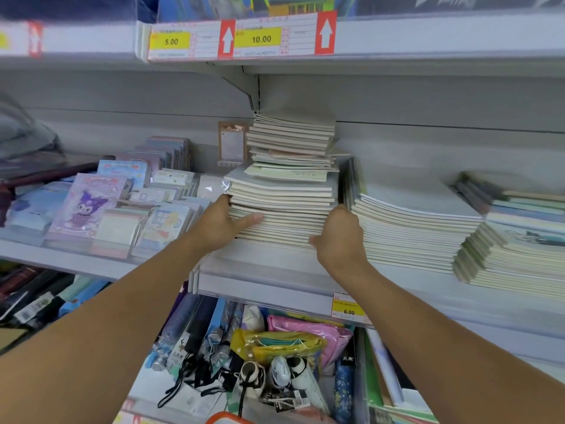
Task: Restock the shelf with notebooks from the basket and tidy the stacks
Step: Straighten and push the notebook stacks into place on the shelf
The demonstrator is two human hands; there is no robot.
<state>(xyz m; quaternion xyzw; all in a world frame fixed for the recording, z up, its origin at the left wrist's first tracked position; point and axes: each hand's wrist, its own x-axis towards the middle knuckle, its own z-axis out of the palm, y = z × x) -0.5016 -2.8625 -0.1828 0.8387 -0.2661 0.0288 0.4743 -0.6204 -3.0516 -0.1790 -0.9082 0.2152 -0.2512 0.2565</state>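
Note:
A tall, uneven stack of pale notebooks (pixel 290 185) stands on the middle shelf (pixel 260 280). My left hand (pixel 223 224) presses against its lower left side, thumb lying flat along the front page edges. My right hand (pixel 339 237) holds the stack's lower right corner, fingers hidden between it and the neighbouring lower stack (pixel 409 228). The upper notebooks sit skewed and jut out to the right. A red basket rim (pixel 229 419) shows at the bottom edge.
Character notepads (pixel 91 209) fill the shelf to the left. More notebook stacks (pixel 513 255) lie at the right. Below the shelf are folded umbrellas (pixel 195 338) and pouches (pixel 281 341). Price labels (pixel 241 38) line the upper shelf's edge.

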